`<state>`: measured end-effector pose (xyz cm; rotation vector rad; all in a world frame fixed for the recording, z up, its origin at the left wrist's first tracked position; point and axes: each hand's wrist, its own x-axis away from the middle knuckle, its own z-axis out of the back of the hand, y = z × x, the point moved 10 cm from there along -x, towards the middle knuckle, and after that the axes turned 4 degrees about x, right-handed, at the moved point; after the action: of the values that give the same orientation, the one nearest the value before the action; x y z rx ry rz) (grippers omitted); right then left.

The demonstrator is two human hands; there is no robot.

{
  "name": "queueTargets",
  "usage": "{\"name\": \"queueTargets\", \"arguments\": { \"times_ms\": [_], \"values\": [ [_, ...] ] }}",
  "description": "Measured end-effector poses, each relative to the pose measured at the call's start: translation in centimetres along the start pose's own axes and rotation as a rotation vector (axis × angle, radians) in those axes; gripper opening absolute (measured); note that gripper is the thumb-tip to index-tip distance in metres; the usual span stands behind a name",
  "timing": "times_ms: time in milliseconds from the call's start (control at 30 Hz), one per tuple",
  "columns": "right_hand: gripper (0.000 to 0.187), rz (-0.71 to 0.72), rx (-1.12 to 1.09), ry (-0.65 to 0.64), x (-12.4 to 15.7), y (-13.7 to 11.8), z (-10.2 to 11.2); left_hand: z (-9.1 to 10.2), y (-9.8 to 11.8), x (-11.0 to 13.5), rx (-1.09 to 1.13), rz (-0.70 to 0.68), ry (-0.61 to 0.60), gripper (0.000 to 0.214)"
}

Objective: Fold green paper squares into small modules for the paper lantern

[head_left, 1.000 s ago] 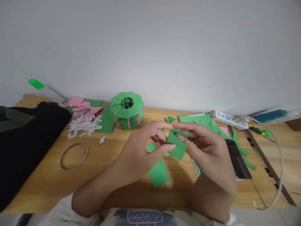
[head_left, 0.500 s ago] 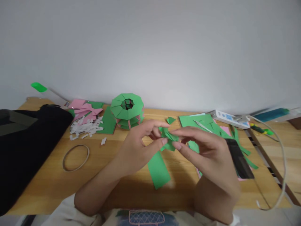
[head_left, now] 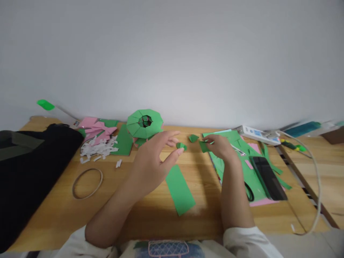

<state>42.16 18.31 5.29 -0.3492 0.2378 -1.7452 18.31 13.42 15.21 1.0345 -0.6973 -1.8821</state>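
Observation:
My left hand (head_left: 152, 163) is near the middle of the table, its thumb and fingers around a small folded green paper piece (head_left: 180, 145); the fingers partly hide the contact. My right hand (head_left: 219, 145) pinches another green paper piece (head_left: 204, 146) at the left edge of the green sheets. Between the hands, slightly farther back, sits a separate small folded green paper piece (head_left: 193, 138). A green paper strip (head_left: 180, 191) lies flat below my left hand. Behind that hand stands a round green and pink paper construction (head_left: 131, 124), partly covered by it.
Pink paper pieces (head_left: 95, 125) and white scraps (head_left: 98, 147) lie left, beside a tape ring (head_left: 87, 183) and black fabric (head_left: 34, 179). At right are green sheets (head_left: 236, 172), a pen (head_left: 238, 149), a phone (head_left: 268, 178), a power strip (head_left: 258, 135) and a white cable (head_left: 318, 179).
My hands have moved apart from the green paper they held together. The right hand has gone right and away from me with one piece; another stays at my left fingertips.

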Motion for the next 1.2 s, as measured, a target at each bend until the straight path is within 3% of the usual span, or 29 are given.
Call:
{"name": "queueTargets", "arguments": {
  "times_ms": [67,233,467,600,833,1200],
  "values": [
    [0.014,-0.004,0.033,-0.024,-0.8,0.8,-1.1,0.3,0.2,0.0,-0.02,-0.023,0.016,0.025],
    [0.028,0.015,0.088,0.057,-1.8,1.5,-1.5,0.6,0.3,0.0,-0.048,-0.022,0.007,0.022],
    [0.03,0.249,0.093,0.055,-2.7,-1.1,-4.1,0.4,1.2,0.2,-0.064,-0.102,-0.013,0.015],
    [0.029,0.303,0.091,0.054,-2.8,-2.2,-5.1,0.3,1.5,0.2,-0.069,-0.143,-0.011,0.015],
    [0.03,0.148,0.151,0.102,-3.2,-1.0,-4.6,0.4,0.8,0.0,-0.122,-0.115,0.004,0.015],
    [0.031,-0.121,0.179,-0.101,-2.4,1.9,-5.1,0.8,1.0,0.2,-0.145,-0.139,0.015,0.013]
  ]
}}
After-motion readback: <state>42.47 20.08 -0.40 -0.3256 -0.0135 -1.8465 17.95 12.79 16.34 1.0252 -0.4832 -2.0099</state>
